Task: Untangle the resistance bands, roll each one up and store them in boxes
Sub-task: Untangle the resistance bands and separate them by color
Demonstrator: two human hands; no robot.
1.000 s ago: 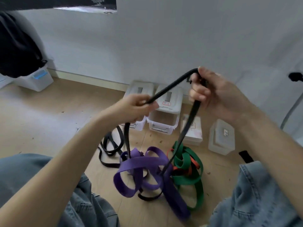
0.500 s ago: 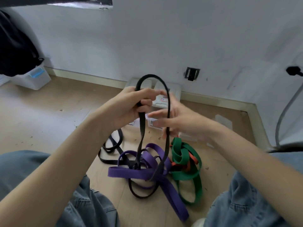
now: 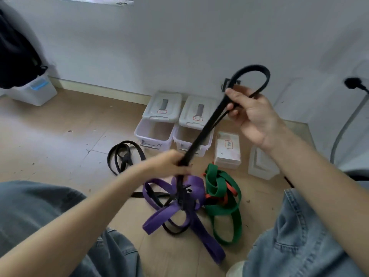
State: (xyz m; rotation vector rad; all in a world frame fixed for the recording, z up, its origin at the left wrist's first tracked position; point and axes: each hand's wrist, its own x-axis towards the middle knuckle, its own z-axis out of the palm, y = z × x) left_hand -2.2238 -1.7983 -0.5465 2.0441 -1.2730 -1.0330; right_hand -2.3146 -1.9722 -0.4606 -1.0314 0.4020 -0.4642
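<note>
**Black band pulled up out of the tangle, both hands on it**

So the black band [image 3: 201, 136] is stretched taut on a diagonal between the two hands, doubled over, with its loop end sticking out above the right hand [image 3: 253, 114]. Right fingers [image 3: 232, 108] are curled round both strands, gripping them up high near the wall. The left hand [image 3: 169, 163] is lower down, fist closed tight around the same band just above the pile; it's a bit blurry.

Below that, the band runs down into the knot on the floor, caught in the purple band [image 3: 179, 212]. Just right of it sit a green band [image 3: 221, 208] and an orange band [image 3: 229, 191], wound together. A second black band [image 3: 124, 154] lies apart on the left.

Box count: two open boxes [image 3: 154, 134] with lids tipped back, plus two closed ones [image 3: 227, 150] to the right.
</note>
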